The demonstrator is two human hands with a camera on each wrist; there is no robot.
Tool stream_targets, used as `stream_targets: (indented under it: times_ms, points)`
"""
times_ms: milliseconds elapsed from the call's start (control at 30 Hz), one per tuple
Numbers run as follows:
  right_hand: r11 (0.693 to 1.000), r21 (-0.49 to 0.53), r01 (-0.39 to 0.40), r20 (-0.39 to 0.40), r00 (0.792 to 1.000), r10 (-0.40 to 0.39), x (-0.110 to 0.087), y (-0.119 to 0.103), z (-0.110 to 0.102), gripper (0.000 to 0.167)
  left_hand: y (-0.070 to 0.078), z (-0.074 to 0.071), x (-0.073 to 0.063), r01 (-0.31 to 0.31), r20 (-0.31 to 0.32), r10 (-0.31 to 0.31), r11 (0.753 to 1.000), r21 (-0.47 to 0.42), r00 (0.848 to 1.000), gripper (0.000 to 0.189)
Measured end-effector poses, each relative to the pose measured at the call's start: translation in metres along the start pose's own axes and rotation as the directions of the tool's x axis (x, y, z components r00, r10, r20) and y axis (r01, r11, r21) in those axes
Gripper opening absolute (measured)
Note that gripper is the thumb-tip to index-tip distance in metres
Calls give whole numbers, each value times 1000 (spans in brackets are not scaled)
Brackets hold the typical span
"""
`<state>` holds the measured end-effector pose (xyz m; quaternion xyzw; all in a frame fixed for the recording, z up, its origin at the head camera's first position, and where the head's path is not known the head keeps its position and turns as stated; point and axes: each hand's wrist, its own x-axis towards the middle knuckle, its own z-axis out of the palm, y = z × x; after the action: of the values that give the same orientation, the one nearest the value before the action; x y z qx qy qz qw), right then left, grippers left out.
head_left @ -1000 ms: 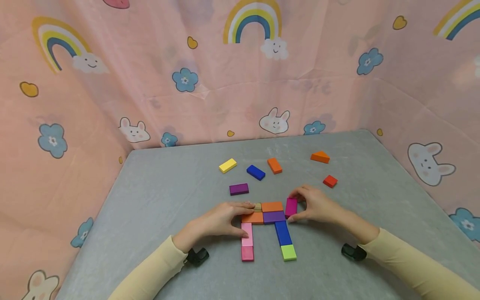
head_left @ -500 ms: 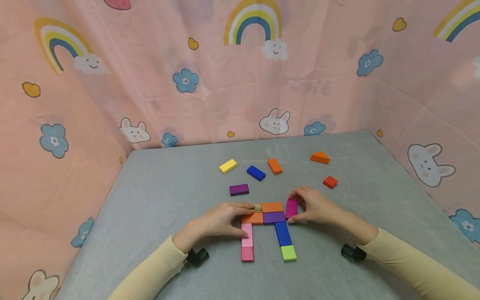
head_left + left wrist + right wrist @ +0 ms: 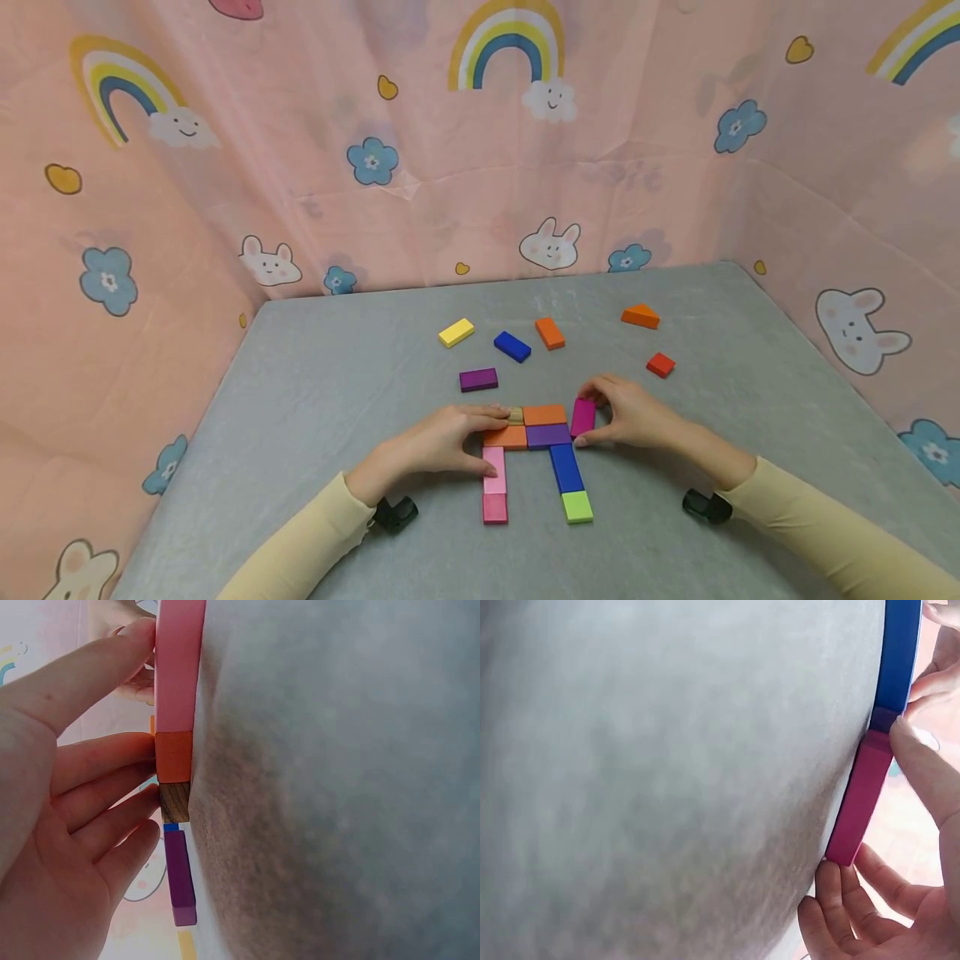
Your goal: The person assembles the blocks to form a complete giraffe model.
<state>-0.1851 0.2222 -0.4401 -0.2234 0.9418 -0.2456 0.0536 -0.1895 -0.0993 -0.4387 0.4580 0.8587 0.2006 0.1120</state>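
Note:
In the head view, my right hand holds a magenta block by its two ends, between thumb and fingertips. That block lies at the right end of a flat block arrangement, beside a purple block and an orange block. My left hand rests its fairly straight fingers on a second orange block and a wood-coloured block, partly covering them. Its thumb touches a light pink block. Two legs extend toward me: light pink with a darker pink block, and blue with lime green.
Beyond the arrangement lie a dark purple block, a yellow block, a blue block and an orange block. Farther right are an orange triangular block and a small red block. A pink patterned curtain borders the grey table.

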Motion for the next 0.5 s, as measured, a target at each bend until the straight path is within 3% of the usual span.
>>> stream_targets:
  times_ms: [200, 500]
  points:
    - [996, 88, -5, 10, 1000, 4, 12, 10, -14, 66, -1, -1, 0, 3, 5, -3, 1000, -18, 1000, 67]
    - [967, 252, 38, -27, 999, -32, 65, 50, -37, 71, 0, -2, -1, 4, 3, -4, 1000, -13, 1000, 67]
